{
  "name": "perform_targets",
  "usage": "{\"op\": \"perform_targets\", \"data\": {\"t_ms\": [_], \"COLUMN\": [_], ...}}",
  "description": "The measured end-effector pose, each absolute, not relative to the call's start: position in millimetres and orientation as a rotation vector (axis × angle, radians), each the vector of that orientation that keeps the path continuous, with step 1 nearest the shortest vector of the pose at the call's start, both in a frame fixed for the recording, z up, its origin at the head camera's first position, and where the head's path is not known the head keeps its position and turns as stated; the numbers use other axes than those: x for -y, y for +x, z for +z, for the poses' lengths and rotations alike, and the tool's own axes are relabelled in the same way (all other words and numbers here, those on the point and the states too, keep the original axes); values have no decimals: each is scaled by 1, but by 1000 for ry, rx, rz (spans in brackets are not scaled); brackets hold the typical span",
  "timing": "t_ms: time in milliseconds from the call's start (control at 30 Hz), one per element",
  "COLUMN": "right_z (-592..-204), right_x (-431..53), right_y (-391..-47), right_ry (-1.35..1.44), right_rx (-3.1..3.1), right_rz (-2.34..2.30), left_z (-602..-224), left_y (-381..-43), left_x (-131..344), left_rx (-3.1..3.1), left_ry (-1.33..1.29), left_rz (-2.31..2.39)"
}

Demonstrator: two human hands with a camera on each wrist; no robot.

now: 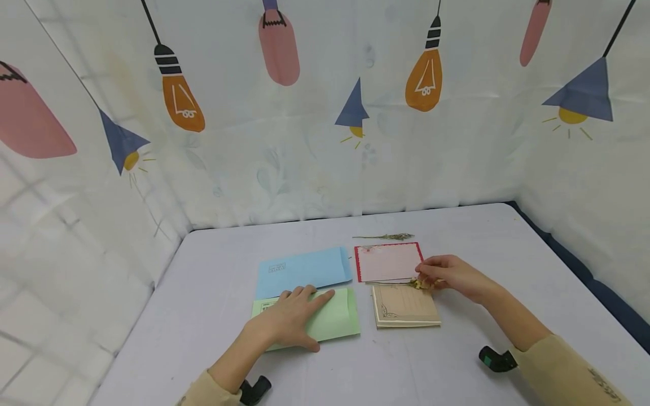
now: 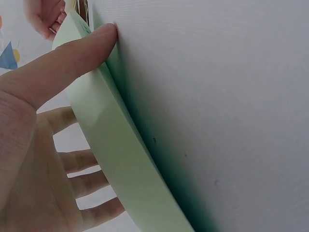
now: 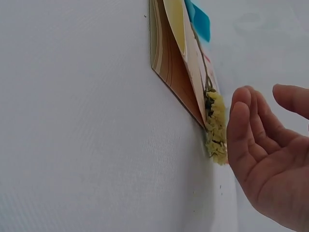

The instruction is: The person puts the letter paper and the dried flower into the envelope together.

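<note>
Fingers spread, my left hand rests on a green envelope; the left wrist view shows its thumb at the envelope's near edge. My right hand hovers by a dried yellow flower sprig. The right wrist view shows those fingers loosely bent, the thumb apart from them and nothing between. Flower heads lie at the far right edge of a stack of tan patterned paper, the stem running left. Behind the sprig lies a pink card with a red scalloped border.
A blue envelope lies behind the green one. Another dried sprig lies beyond the pink card. A white cloth covers the table, with printed curtains hanging behind it and at the sides.
</note>
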State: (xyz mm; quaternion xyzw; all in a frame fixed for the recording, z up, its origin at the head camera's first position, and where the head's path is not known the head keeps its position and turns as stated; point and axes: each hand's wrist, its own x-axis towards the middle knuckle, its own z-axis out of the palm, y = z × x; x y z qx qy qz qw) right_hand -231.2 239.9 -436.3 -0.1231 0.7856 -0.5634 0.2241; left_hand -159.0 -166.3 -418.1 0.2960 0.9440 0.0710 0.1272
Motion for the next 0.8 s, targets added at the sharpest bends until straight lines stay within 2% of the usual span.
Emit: {"op": "perform_targets", "data": {"t_ms": [800], "right_z": [-440], "right_x": [-249], "right_y": [-224], "right_ry": [-294], "right_rx": [-2229], "right_rz": [-1342], "left_z": [-417], "left_y": [-160], "left_x": [166], "left_rx": [-2733], "left_ry": [848], "left_rz": [211]}}
